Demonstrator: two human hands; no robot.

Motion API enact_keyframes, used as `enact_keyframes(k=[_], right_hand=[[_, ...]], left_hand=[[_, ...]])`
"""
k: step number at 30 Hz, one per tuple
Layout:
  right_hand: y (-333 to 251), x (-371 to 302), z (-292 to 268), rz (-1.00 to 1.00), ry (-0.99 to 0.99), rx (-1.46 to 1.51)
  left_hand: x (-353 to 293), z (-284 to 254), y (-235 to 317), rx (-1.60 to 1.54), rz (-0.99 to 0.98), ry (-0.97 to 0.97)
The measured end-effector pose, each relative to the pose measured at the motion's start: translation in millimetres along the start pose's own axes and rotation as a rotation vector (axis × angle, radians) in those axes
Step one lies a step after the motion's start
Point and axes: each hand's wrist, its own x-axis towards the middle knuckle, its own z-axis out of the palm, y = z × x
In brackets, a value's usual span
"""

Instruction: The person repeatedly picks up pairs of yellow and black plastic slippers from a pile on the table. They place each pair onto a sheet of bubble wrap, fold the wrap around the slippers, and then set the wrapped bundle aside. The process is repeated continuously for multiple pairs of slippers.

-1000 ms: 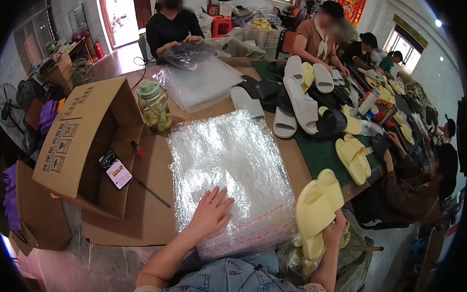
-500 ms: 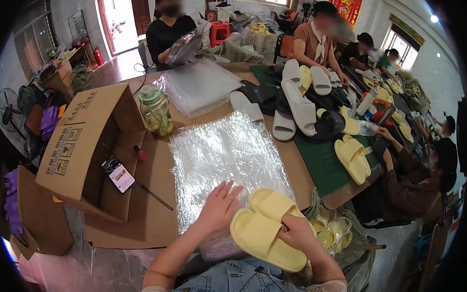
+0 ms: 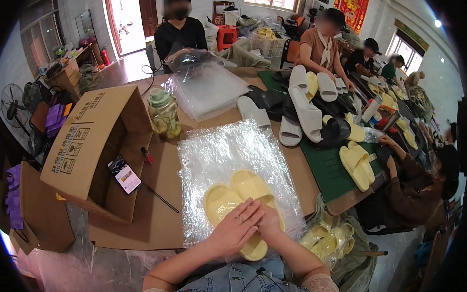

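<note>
A pair of pale yellow slippers (image 3: 220, 200) lies over a stack of shiny clear plastic bags (image 3: 213, 149) in front of me, heel ends pointing away. My left hand (image 3: 238, 220) rests flat across the straps, fingers stretched and partly over the other hand; it wears a ring. Along the right-hand slipper, my right hand (image 3: 270, 223) is closed on the pair. Its fingertips are hidden under the left hand.
An open cardboard box (image 3: 92, 151) stands at left, with a phone (image 3: 124, 174) beside a thin black stick (image 3: 162, 199). A glass jar (image 3: 164, 115) stands behind. White, black and yellow slippers pile on a green mat (image 3: 317, 174) at right. Co-workers sit around the table.
The slippers have moved left onto the plastic bags and turned so their heel ends point away. My left hand has come down over them, meeting the right. A co-worker across has lowered a plastic bag.
</note>
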Motion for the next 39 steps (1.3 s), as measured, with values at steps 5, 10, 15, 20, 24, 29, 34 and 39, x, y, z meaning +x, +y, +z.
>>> enact_keyframes(k=[5,10,15,20,24,29,34,39], right_hand=[[-24.1,55.0,-7.5,0.210,-0.112,-0.129],[-10.4,76.1,18.4,0.349,-0.050,-0.177],[-9.2,77.8,18.8,0.422,-0.055,-0.162],[-3.8,71.5,23.2,0.359,0.014,-0.082],[0.0,66.2,29.6,0.107,0.316,0.159],[6.6,69.3,37.0,0.209,0.278,-0.011],[4.6,67.6,34.0,0.166,0.305,0.032],[6.4,68.4,36.2,0.171,0.316,0.028]], left_hand=[[-11.5,-10.7,13.7,-0.101,0.054,-0.059],[-24.8,-10.8,12.3,-0.177,0.075,-0.144],[-10.1,-38.9,-12.5,-0.233,0.003,-0.191],[3.8,-35.7,-91.0,0.232,-0.115,0.188],[-12.5,-9.0,-140.4,0.195,-0.259,0.310],[-9.2,-2.0,-140.3,0.114,-0.252,0.370],[-12.2,-4.2,-139.9,0.100,-0.298,0.342],[-11.2,-6.7,-137.6,0.087,-0.309,0.328]])
